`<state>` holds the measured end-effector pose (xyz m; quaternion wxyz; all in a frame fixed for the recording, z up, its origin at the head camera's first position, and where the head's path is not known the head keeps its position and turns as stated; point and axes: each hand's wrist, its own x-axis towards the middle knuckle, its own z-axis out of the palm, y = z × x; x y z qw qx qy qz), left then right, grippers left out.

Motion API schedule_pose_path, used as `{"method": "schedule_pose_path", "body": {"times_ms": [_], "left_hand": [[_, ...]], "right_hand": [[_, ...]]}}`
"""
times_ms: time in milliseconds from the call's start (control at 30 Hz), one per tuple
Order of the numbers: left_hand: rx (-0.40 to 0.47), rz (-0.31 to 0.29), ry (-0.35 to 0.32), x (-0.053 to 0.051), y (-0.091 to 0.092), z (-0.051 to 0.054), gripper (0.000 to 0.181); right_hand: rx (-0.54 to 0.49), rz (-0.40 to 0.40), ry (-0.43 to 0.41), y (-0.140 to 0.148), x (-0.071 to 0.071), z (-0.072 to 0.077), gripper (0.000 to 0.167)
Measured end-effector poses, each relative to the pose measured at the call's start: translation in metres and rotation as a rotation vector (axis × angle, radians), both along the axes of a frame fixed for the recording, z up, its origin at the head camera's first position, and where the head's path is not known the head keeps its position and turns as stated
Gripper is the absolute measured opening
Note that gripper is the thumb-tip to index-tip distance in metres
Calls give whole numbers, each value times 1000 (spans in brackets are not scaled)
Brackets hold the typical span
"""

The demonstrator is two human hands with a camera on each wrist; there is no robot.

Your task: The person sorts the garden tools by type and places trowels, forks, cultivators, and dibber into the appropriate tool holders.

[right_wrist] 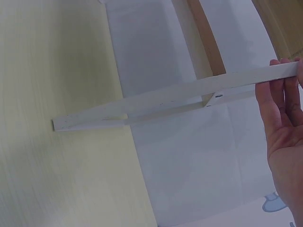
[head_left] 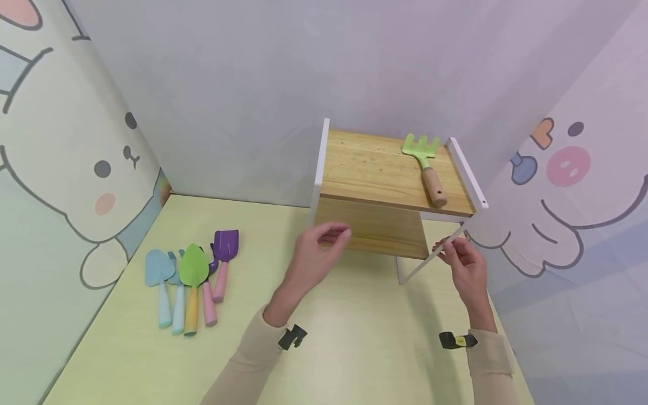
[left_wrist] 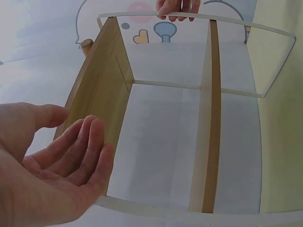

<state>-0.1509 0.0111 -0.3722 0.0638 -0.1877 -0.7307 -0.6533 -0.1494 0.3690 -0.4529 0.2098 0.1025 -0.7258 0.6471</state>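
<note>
A two-tier shelf with wooden boards and a white frame stands at the right of the table. My right hand grips its front right leg; in the right wrist view the fingers curl round the white bar. By the shelf's left front, my left hand holds nothing, its fingers loosely bent with a gap to the thumb. The left wrist view has this hand beside the upper board. On the top board lies a hand rake with light green tines and a wooden handle.
Left on the pale yellow table lie several garden tools: a light blue trowel, a green trowel with a yellow handle, and a purple shovel with a pink handle. Some overlap. Curtains with cartoon animals surround the table.
</note>
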Motion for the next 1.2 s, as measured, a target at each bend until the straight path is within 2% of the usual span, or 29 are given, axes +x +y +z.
{"method": "schedule_pose_path", "body": {"times_ms": [367,767,1200], "left_hand": [[-26,54,-70,-1,-19,-18,19],[-46,93,-103,1,-39,-38,23],[-83,156,-139,4,-64,-62,22]], "right_hand": [[-1,-3,-6,-2,-1,1,16],[-2,-18,-38,-1,-2,0,17],[-21,-18,-23,0,0,-2,17]]}}
